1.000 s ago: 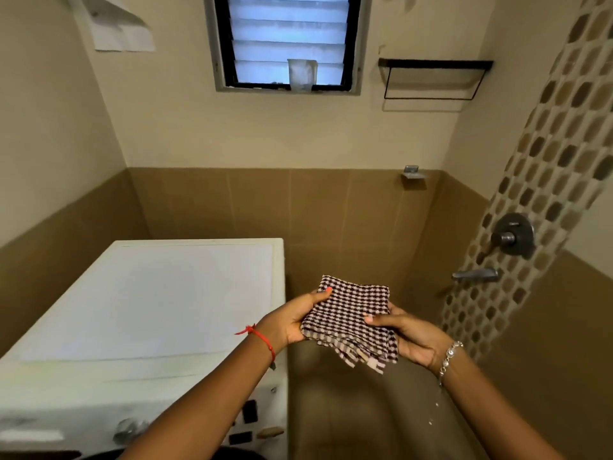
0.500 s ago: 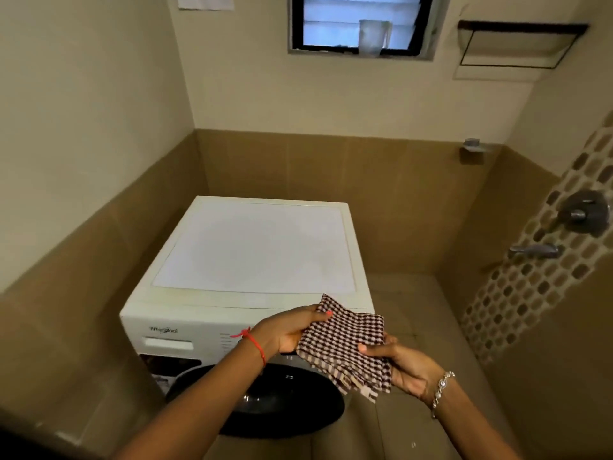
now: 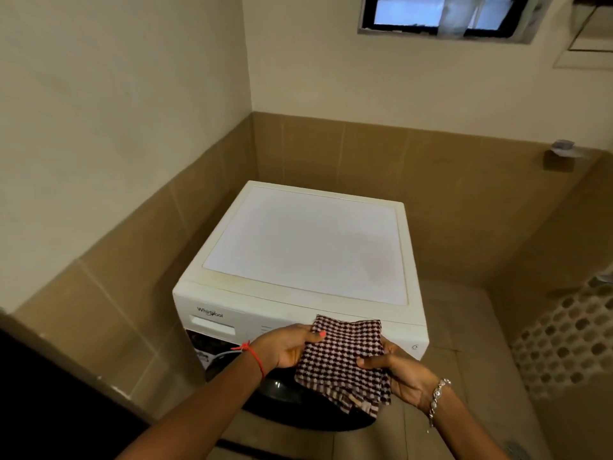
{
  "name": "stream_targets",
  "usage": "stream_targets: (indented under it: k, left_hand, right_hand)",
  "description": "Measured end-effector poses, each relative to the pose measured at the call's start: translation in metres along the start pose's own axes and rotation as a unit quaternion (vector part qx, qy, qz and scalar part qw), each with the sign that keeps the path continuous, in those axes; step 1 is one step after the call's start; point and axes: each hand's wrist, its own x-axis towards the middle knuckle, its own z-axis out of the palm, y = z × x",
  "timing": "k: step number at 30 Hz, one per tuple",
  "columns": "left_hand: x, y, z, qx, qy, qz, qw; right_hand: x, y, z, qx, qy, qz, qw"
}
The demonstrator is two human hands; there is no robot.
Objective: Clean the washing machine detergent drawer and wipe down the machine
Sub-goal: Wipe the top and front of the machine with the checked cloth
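Both hands on the checked cloth (image 3: pixel 345 356), held in the air in front of the washing machine (image 3: pixel 308 257), cloth not touching it. Left hand (image 3: pixel 285 348): thumb on top of the cloth's left edge, fingers curled under it, a closed pinch grip. Red thread around the left wrist. Right hand (image 3: pixel 403 373): palm up under the cloth's right side, thumb pressed onto the top face, fingers mostly hidden beneath, so it grips too. Bracelet on the right wrist. Both forearms reach in from the bottom edge and converge on the cloth. Cloth is folded, layers fanned at the lower edge. Machine stands in the tiled corner, white top bare, dark round door (image 3: pixel 282 393) partly hidden behind hands and cloth. Detergent drawer (image 3: pixel 212 323) at front upper left, looks closed.
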Motion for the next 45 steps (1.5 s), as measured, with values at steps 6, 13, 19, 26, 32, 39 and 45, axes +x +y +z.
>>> stream_targets:
  k: [6, 13, 19, 26, 32, 39, 45]
  left_hand:
    - [0.0, 0.01, -0.02, -0.031, 0.054, 0.004, 0.998]
    - [-0.003, 0.005, -0.04, -0.035, 0.122, 0.072, 0.989]
    - [-0.006, 0.006, -0.062, -0.083, 0.106, 0.127, 0.983]
    - [-0.006, 0.018, -0.102, -0.089, 0.155, 0.141, 0.974]
    - [-0.021, 0.033, -0.179, -0.144, 0.282, 0.233, 0.919]
    - [-0.023, 0.046, -0.24, -0.114, 0.393, 0.33, 0.851]
    - [-0.012, 0.042, -0.27, -0.117, 0.364, 0.303, 0.873]
  right_hand:
    - [0.03, -0.017, 0.015, -0.03, -0.025, 0.027, 0.999]
    - [0.048, -0.027, 0.03, -0.065, 0.009, 0.003, 0.998]
    - [0.064, -0.029, 0.056, -0.022, 0.059, -0.043, 0.997]
    - [0.092, -0.039, 0.089, -0.114, 0.15, -0.069, 0.98]
    - [0.133, -0.06, 0.135, -0.407, 0.253, -0.159, 0.863]
    - [0.192, -0.037, 0.2, -0.6, 0.221, -0.288, 0.713]
    - [0.227, 0.034, 0.208, -0.804, 0.014, -0.152, 0.575]
